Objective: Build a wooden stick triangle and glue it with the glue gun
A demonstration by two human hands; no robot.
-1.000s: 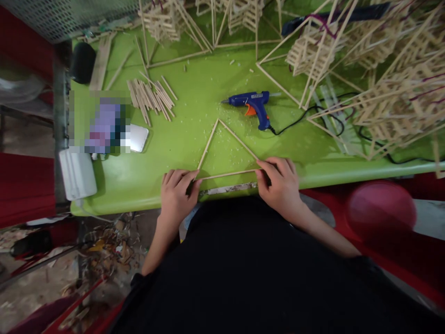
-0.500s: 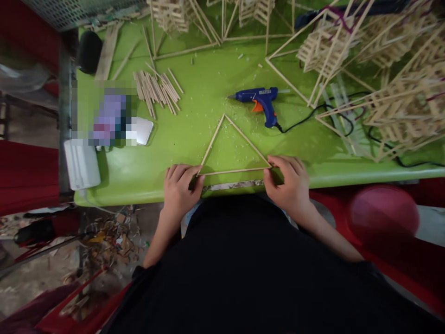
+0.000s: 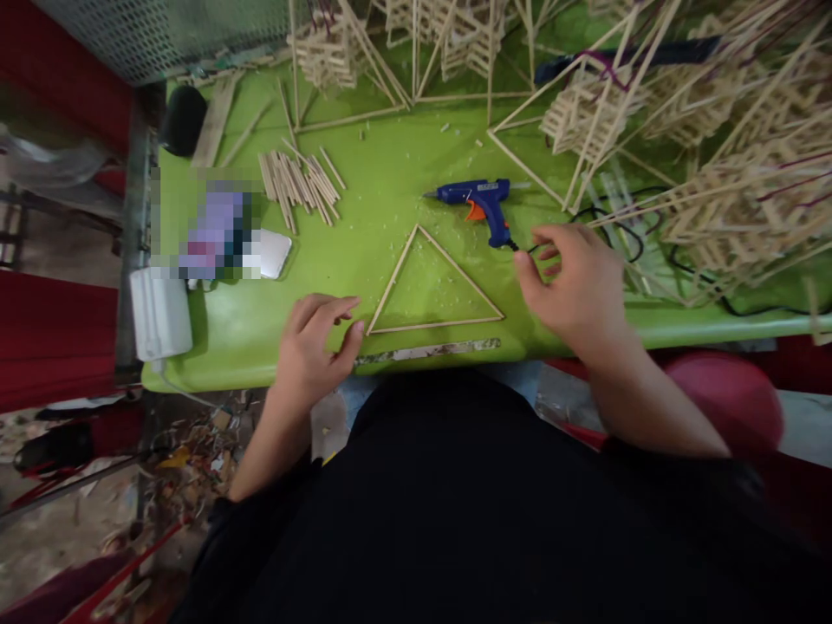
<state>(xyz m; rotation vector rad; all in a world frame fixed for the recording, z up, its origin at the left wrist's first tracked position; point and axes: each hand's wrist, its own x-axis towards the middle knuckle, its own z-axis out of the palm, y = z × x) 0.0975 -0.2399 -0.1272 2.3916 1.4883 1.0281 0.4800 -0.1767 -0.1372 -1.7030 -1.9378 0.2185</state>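
no readable text, glue gun (image 3: 477, 199) label illegible

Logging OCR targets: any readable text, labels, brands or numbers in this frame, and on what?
No text can be read.
On the blue glue gun: a small pale label, too small and blurred to read.
On the green table: a pixelated patch, nothing legible.

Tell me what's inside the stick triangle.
Only green table with pale scraps shows inside the stick triangle. Nothing covers that area; left hand and right hand sit outside it.
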